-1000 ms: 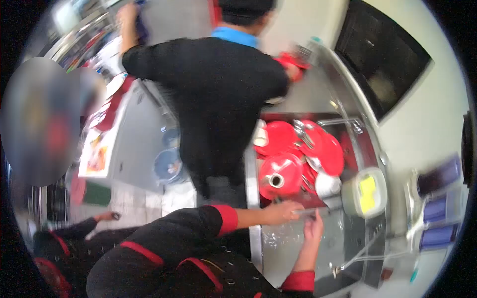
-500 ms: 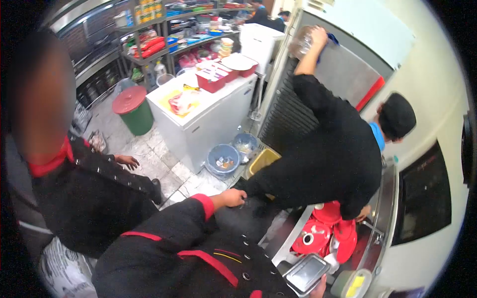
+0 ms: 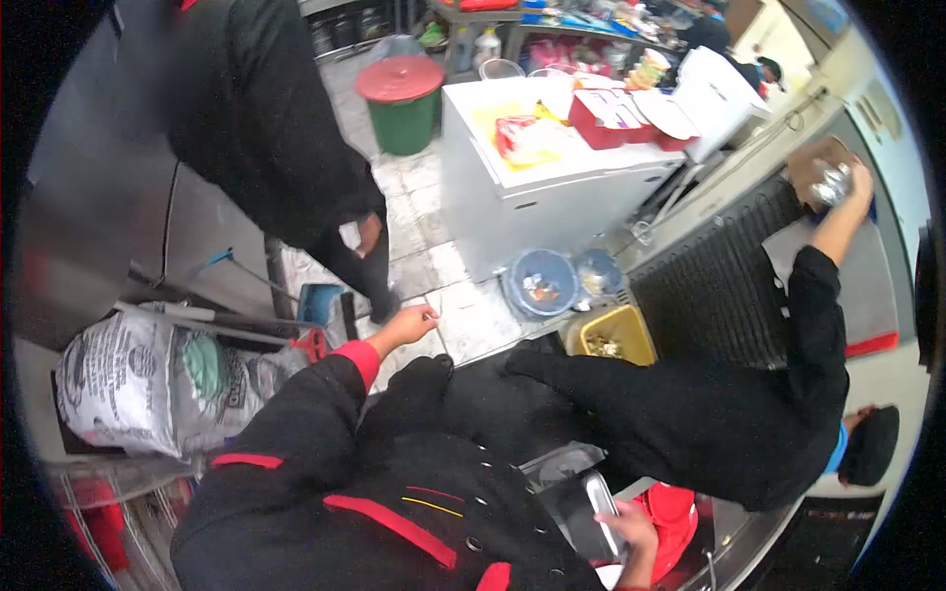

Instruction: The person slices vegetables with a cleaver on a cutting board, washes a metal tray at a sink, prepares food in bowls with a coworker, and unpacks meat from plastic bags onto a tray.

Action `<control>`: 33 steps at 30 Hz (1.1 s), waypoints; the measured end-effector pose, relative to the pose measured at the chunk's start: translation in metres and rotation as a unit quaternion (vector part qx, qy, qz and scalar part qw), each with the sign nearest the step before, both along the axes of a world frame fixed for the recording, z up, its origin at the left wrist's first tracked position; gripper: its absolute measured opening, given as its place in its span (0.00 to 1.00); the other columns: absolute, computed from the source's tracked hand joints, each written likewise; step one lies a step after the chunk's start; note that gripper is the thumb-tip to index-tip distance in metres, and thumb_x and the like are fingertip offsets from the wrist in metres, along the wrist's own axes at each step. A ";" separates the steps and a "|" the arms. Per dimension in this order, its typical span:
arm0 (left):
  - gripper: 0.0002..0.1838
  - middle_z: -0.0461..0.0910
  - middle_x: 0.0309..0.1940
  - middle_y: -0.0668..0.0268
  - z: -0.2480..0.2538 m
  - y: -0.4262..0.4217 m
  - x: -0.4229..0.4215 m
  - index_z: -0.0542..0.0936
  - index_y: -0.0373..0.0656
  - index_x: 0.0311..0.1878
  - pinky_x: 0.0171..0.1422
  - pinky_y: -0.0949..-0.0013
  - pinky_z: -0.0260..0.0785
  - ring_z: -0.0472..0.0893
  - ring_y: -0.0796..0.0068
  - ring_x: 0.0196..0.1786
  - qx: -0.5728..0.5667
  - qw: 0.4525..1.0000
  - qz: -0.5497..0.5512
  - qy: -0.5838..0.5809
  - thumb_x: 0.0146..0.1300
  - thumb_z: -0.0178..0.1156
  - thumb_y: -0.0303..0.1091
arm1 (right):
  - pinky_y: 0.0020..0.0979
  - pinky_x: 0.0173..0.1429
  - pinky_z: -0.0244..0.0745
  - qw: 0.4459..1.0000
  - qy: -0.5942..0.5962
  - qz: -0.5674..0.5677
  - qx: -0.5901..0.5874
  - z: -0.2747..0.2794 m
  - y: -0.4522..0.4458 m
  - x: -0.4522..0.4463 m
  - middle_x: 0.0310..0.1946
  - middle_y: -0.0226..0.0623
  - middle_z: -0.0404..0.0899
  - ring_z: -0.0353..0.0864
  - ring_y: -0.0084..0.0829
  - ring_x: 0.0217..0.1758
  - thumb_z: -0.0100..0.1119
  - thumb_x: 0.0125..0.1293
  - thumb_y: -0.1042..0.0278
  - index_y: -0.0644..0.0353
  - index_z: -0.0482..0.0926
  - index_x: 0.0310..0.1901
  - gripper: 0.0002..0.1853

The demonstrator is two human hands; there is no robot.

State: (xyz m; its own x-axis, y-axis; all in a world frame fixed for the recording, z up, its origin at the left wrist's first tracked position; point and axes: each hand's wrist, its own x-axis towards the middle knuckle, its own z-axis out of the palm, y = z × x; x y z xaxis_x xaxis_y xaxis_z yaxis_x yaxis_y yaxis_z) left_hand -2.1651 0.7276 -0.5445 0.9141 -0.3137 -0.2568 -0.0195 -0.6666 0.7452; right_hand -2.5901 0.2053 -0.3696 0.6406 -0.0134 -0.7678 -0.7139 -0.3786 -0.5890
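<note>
Since half a second ago, the tray (image 3: 602,512) has tipped from showing its broad face to showing mostly its narrow edge, and the left hand (image 3: 406,323) now appears farther left and higher in the frame. The view itself has swung, bringing the freezer (image 3: 532,227) to the upper middle.

At the lower right, the right hand (image 3: 636,527) holds the shiny tray, fingers closed around its side. Just beyond that hand lie red plates (image 3: 672,527), partly hidden by it. The left hand, left of the centre, hangs in front of the floor tiles (image 3: 475,322) with its fingers loosely curled; whether anything is inside them I cannot tell.

One person in black (image 3: 709,404) leans across the right side, with an arm raised to a crumpled clear bag (image 3: 831,185) at the upper right. Another dark-clothed person (image 3: 276,128) stands at the upper left, near a green bin (image 3: 402,128) with a red lid. Near the middle, a blue bucket (image 3: 545,308) and a yellow bin (image 3: 633,323) stand on the floor, both with scraps inside.
</note>
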 end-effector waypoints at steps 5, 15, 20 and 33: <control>0.24 0.85 0.39 0.61 -0.038 0.004 -0.004 0.82 0.45 0.51 0.37 0.67 0.76 0.85 0.73 0.41 -0.134 0.968 0.025 0.209 0.65 0.63 0.56 | 0.31 0.52 0.75 0.976 -0.114 0.181 0.033 -0.047 0.105 0.216 0.42 0.33 0.85 0.81 0.27 0.44 0.70 0.60 0.69 0.60 0.81 0.57 0.22; 0.31 0.83 0.49 0.56 0.008 0.086 0.059 0.75 0.36 0.63 0.41 0.60 0.81 0.85 0.65 0.46 -0.376 0.793 0.244 0.412 0.64 0.67 0.47 | 0.46 0.56 0.74 0.787 -0.344 0.503 -0.091 -0.072 0.359 0.503 0.44 0.46 0.78 0.77 0.51 0.51 0.66 0.58 0.69 0.51 0.80 0.58 0.23; 0.23 0.83 0.43 0.58 0.004 0.171 0.106 0.76 0.33 0.57 0.34 0.63 0.81 0.85 0.67 0.37 -0.341 0.804 0.385 0.297 0.64 0.63 0.40 | 0.43 0.63 0.72 0.795 -0.471 0.365 -0.112 -0.032 0.361 0.614 0.54 0.48 0.78 0.75 0.51 0.58 0.68 0.59 0.67 0.54 0.74 0.64 0.29; 0.21 0.84 0.44 0.62 0.093 0.304 0.379 0.78 0.34 0.56 0.45 0.66 0.77 0.84 0.72 0.42 -0.323 0.818 0.458 0.131 0.67 0.63 0.39 | 0.45 0.60 0.74 0.790 -0.378 0.088 -0.475 -0.045 0.229 0.881 0.53 0.51 0.79 0.76 0.50 0.60 0.69 0.53 0.67 0.61 0.77 0.53 0.24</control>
State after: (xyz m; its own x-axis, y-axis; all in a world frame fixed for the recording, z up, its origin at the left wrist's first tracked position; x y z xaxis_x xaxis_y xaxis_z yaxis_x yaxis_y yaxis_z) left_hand -1.7866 1.0319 -0.4517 0.7815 0.3247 -0.5328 0.4847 0.2218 0.8461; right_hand -1.7087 0.4347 -0.4142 0.9672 -0.2134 0.1376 -0.1818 -0.9604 -0.2112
